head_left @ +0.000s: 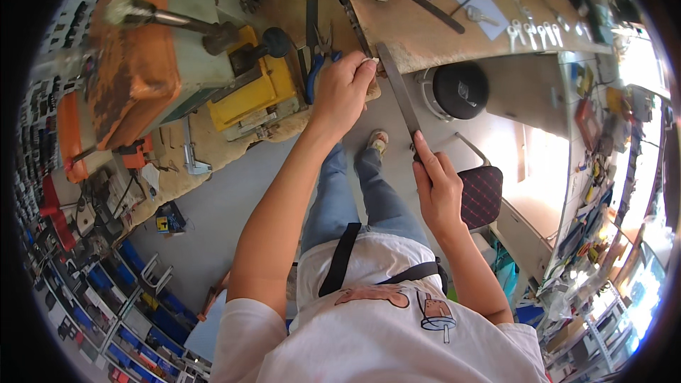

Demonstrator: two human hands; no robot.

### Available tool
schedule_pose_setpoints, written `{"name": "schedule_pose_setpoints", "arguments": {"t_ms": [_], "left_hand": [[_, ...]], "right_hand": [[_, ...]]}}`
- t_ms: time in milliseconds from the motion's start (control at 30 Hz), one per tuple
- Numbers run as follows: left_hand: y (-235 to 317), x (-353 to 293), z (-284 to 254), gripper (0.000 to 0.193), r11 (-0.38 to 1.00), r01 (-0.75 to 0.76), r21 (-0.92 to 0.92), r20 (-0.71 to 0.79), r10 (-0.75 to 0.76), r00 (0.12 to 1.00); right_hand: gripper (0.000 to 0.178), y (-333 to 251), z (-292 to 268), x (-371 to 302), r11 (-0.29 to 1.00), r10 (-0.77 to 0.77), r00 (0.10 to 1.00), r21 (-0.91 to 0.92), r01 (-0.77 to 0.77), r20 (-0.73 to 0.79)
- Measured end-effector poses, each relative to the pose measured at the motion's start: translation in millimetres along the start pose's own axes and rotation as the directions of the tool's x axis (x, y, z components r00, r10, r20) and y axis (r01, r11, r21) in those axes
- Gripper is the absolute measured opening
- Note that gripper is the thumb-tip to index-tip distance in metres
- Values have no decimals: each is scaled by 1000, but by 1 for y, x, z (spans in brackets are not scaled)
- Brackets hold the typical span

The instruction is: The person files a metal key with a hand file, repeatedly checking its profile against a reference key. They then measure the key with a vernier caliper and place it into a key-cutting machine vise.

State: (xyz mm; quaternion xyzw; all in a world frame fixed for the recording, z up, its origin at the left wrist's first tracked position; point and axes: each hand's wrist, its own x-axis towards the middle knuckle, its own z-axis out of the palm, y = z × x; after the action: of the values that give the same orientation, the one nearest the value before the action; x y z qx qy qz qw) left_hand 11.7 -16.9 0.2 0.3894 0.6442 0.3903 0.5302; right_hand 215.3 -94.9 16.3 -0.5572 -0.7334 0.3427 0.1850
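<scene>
My right hand [441,188] wraps the near end of the file [401,93], its tip by the surface [440,44] edge; my left hand [342,93] pinches a small pale piece [370,62]. The file is probably stiff, rough, best gripped at that near end.

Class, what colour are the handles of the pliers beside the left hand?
Blue handles, head view.
</scene>
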Motion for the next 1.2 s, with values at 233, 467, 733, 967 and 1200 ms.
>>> {"name": "schedule_pose_setpoints", "arguments": {"t_ms": [233, 467, 733, 967, 1200], "left_hand": [[-1, 7, -4, 25, 991, -134, -32, -10, 133, 991], [3, 10, -12, 25, 1000, 20, -11, 93, -19, 996], [0, 16, -17, 25, 993, -86, 82, 147, 73, 986], [0, 14, -17, 21, 902, -298, 312, 108, 278, 954], [-6, 8, -13, 13, 494, -513, 702, 120, 629, 768]], "right_hand": [[50, -12, -2, 38, 996, -62, 997, -59, 65, 47], [50, -12, -10, 44, 999, -42, 999, 19, 42, -35], [48, -26, 2, 71, 1000, -26, 999, -4, 26, -28], [48, -20, 4, 50, 996, -38, 999, -79, 35, -34], [45, -31, -7, 45, 996, 66, 997, 62, -63, -39]]}}
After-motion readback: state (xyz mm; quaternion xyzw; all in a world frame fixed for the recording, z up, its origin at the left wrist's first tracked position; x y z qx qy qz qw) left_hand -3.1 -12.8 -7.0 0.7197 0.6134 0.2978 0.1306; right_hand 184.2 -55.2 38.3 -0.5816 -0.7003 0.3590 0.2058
